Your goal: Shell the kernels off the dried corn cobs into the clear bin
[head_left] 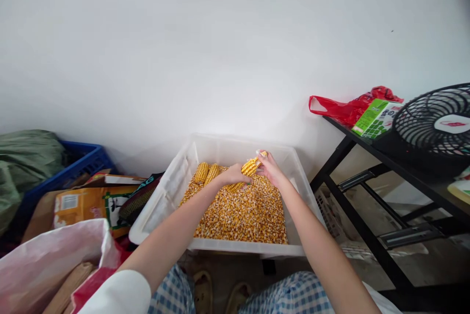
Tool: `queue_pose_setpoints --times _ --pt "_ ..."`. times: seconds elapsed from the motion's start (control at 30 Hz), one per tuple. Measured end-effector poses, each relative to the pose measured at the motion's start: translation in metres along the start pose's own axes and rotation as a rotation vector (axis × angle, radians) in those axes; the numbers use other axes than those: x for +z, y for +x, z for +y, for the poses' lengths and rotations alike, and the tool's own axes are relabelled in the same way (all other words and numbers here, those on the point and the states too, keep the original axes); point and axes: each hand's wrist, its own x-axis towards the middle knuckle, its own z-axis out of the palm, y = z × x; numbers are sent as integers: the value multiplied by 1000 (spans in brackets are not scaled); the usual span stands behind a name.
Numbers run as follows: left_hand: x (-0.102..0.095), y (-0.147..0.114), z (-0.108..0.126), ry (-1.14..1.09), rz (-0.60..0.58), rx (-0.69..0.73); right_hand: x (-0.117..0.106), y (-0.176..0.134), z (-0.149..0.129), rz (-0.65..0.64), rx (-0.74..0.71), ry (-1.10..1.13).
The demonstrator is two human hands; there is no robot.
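Note:
A yellow corn cob [250,167] is held tilted between my two hands, above a bed of loose corn kernels [238,216]. My left hand [235,175] closes round its lower left end. The fingers of my right hand [269,167] wrap its upper right end. Another cob [235,187] lies just below my left hand, partly hidden by it. Two more cobs, one on the far left [201,173] and one beside it [212,173], rest on the kernels. All of this sits inside a translucent white plastic bin [242,147].
On the right stands a black table [407,152] with a red plastic bag [345,108], a green-and-white carton [376,117] and a black fan [436,120]. To the left are a blue crate [88,155], an orange package [79,206] and a white-and-red bag [73,235]. A white wall rises behind the bin.

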Motion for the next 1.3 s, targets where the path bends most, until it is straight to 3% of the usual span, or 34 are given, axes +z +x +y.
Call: queue_pose_setpoints --times 0.1,0.2,0.3,0.37,0.43,0.47,0.53,1.13,1.3 --pt "2 -1 0 -3 -32 -27 -2 4 5 70 -46 -25" --pt "3 -1 1 -120 -117 -5 -7 4 0 -83 -51 48" --pt "3 1 1 -56 -62 25 -8 2 -6 -147 -16 72" --pt "3 4 -1 143 69 32 -5 2 -1 -35 11 18" --pt "5 6 -3 367 198 34 0 6 9 160 4 -64" --pt "6 6 -4 445 232 37 2 8 15 229 -3 -83" --pt "8 6 -5 498 226 54 3 12 24 249 -11 -51" --pt "16 1 -10 -136 -116 -58 -10 16 32 -34 -23 197" --pt "16 4 -12 -61 -19 -16 -5 18 30 104 -71 104"
